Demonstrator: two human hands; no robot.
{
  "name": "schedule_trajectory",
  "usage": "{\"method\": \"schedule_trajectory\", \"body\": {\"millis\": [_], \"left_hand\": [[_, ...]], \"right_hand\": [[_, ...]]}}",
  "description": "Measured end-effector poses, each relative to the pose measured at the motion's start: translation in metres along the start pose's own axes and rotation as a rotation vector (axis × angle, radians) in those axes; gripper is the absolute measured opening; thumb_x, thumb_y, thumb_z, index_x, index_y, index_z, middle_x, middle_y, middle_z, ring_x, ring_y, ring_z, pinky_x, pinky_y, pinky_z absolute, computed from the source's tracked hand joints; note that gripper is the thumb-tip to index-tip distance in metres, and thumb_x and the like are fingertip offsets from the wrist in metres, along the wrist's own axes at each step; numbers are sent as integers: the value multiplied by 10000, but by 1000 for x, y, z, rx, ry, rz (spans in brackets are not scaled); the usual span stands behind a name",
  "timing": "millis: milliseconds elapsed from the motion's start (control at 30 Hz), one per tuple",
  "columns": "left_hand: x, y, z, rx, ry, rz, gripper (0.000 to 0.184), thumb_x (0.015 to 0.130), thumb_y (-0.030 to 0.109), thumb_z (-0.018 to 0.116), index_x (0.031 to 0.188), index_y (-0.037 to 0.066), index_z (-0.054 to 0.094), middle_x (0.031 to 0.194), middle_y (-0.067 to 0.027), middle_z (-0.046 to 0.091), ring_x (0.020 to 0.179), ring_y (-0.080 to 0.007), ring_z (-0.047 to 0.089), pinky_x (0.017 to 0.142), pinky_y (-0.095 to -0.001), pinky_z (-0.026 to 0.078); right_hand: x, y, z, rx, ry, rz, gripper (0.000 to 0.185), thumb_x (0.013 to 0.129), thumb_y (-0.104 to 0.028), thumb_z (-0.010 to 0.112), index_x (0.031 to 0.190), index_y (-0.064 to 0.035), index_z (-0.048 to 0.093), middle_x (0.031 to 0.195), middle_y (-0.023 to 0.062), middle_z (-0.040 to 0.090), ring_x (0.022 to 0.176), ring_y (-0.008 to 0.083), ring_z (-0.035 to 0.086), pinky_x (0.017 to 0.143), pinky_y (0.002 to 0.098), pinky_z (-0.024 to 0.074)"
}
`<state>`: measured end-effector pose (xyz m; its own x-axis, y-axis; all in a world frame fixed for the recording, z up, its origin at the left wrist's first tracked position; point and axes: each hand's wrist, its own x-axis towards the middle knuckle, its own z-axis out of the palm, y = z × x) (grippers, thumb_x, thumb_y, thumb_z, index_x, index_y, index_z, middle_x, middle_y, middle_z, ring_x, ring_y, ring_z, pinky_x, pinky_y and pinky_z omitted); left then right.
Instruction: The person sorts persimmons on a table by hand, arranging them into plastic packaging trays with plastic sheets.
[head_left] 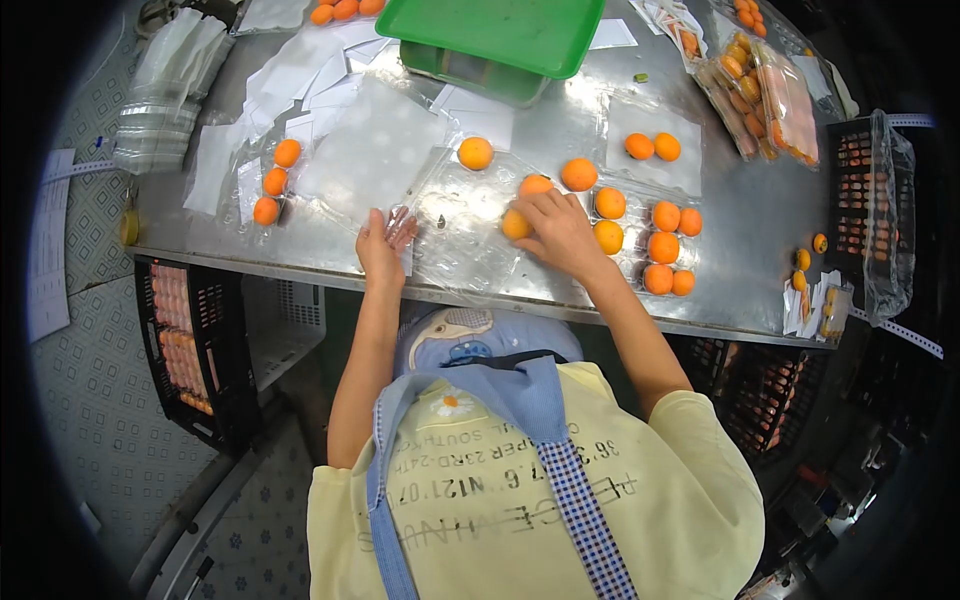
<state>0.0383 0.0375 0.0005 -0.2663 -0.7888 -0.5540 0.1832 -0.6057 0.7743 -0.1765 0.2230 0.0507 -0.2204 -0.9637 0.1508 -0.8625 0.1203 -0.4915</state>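
Observation:
My left hand (382, 250) is at the table's near edge, its fingers closed on the side of a clear plastic tray (450, 240). My right hand (562, 232) reaches over the tray's right part, fingers bent down around an orange fruit (517, 224). Another orange fruit (535, 186) touches its fingertips and is partly covered. One more fruit (475, 153) lies at the tray's far side, and one (578, 174) sits just beyond my right hand. To the right, several fruits (663, 247) stand in rows in clear trays.
A green lidded bin (490, 30) stands at the back. Three fruits (275, 181) line the left, near white sheets (365, 150). Stacked plastic trays (160, 120) lie far left. Filled packs (780, 95) sit at the back right. Black crates (195, 350) flank the table.

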Motion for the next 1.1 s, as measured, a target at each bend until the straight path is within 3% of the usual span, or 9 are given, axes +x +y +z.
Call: {"method": "schedule_trajectory", "body": {"millis": [267, 367, 467, 500, 600, 633, 733, 833, 1100], "left_hand": [[-8, -2, 6, -48, 87, 78, 310, 967, 285, 525, 1005, -20, 483, 929, -210, 663, 726, -288, 678, 677, -401, 582], [-9, -1, 3, -64, 119, 104, 301, 967, 278, 525, 1012, -14, 473, 934, -218, 663, 725, -290, 677, 671, -400, 582], [-12, 2, 1, -76, 143, 126, 289, 967, 269, 524, 1011, -12, 468, 938, -224, 661, 715, -291, 675, 663, -398, 582], [-13, 4, 0, -73, 146, 134, 283, 967, 264, 522, 1008, -11, 469, 942, -226, 661, 712, -291, 674, 661, -397, 582], [-19, 11, 0, -59, 140, 157, 275, 969, 260, 520, 1002, -9, 472, 944, -230, 658, 706, -289, 672, 657, -392, 581], [-21, 12, 0, -55, 136, 166, 274, 969, 259, 519, 1000, -9, 473, 944, -231, 657, 704, -289, 671, 655, -390, 581], [-23, 13, 1, -40, 131, 197, 288, 971, 265, 520, 1012, -16, 478, 940, -233, 652, 705, -286, 670, 653, -382, 580], [-27, 16, 3, -28, 136, 208, 308, 971, 272, 522, 1036, -25, 478, 941, -233, 647, 707, -285, 669, 652, -375, 579], [-23, 9, -8, -37, 150, 225, 304, 967, 274, 528, 1050, -16, 491, 939, -232, 652, 699, -287, 668, 644, -377, 579]], "right_hand": [[0, -4, 4, 74, 3, 111, 478, 667, -159, 751, 1077, -45, 534, 1074, 150, 538, 983, 325, 540, 829, 385, 449], [-6, -7, 2, 340, 71, 197, 440, 686, -99, 711, 1071, -48, 503, 1061, 134, 534, 982, 291, 560, 836, 368, 469], [-14, -3, 14, 1202, 239, 451, 422, 742, -115, 686, 1111, -55, 490, 1082, 82, 539, 999, 219, 560, 863, 331, 474], [-10, 3, 13, 1438, 245, 411, 431, 784, -151, 669, 1158, -69, 470, 1097, 51, 539, 1004, 166, 547, 875, 313, 470], [-3, 13, 0, 1322, 266, 574, 382, 777, -74, 631, 1132, -80, 490, 1048, 28, 519, 974, 154, 554, 859, 305, 481], [5, 25, 7, 692, 250, 502, 326, 780, -116, 624, 1086, -57, 527, 1042, 69, 543, 938, 196, 574, 850, 309, 478], [20, 25, -5, 279, 44, 446, 349, 764, -169, 649, 1074, -34, 564, 1082, 125, 556, 957, 267, 581, 850, 334, 474], [27, 24, 12, 219, 178, 404, 435, 743, -218, 680, 1124, -37, 575, 1131, 162, 550, 986, 317, 578, 865, 367, 472], [27, 8, 18, 151, 41, 406, 444, 727, -212, 717, 1126, -72, 579, 1158, 100, 557, 1018, 314, 572, 818, 402, 483]]}}
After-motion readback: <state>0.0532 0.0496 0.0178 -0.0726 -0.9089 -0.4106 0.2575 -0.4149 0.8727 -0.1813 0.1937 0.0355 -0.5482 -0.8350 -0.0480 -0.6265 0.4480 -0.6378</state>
